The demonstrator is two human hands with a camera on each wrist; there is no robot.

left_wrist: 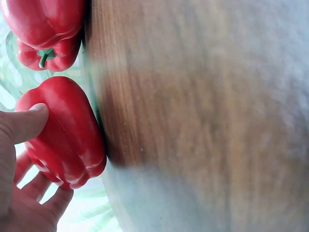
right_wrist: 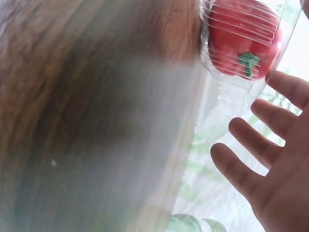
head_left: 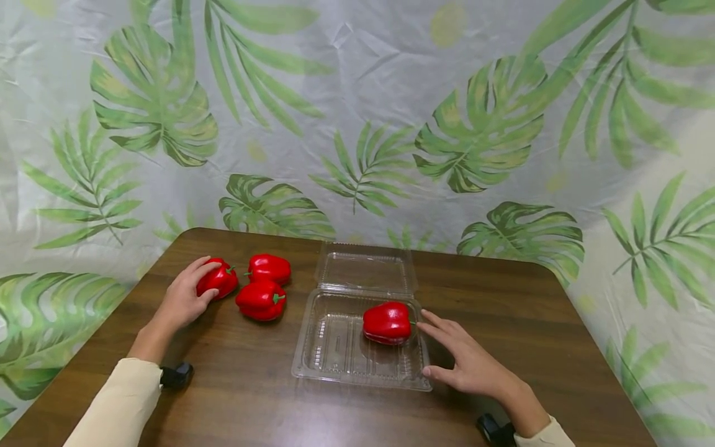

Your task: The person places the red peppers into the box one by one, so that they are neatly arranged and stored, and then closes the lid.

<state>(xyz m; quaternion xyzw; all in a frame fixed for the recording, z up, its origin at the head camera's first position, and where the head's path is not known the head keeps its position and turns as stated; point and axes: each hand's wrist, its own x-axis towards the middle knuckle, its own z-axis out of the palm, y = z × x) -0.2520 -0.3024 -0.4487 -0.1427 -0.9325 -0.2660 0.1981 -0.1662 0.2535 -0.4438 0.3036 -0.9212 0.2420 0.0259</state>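
Note:
The left hand (head_left: pixel 187 296) holds the leftmost red bell pepper (head_left: pixel 221 280) at the table's left; in the left wrist view its thumb and fingers curl round that pepper (left_wrist: pixel 67 130). Two more red peppers (head_left: pixel 270 269) (head_left: pixel 260 301) lie just right of it, touching. A clear plastic container (head_left: pixel 329 372) stands with its lid folded back, and one red pepper (head_left: pixel 386 323) lies in its right half, stem to the right. The right hand (head_left: pixel 469 357), fingers spread and extended, rests at the container's right rim; the right wrist view shows the fingers (right_wrist: pixel 246 140) beside the container wall.
The brown wooden table (head_left: pixel 240 397) has a rounded back edge, with a leaf-patterned cloth (head_left: pixel 368 93) hanging behind it. The transparent lid (head_left: pixel 365 271) lies behind the container, joined along its back edge. Dark straps circle both wrists.

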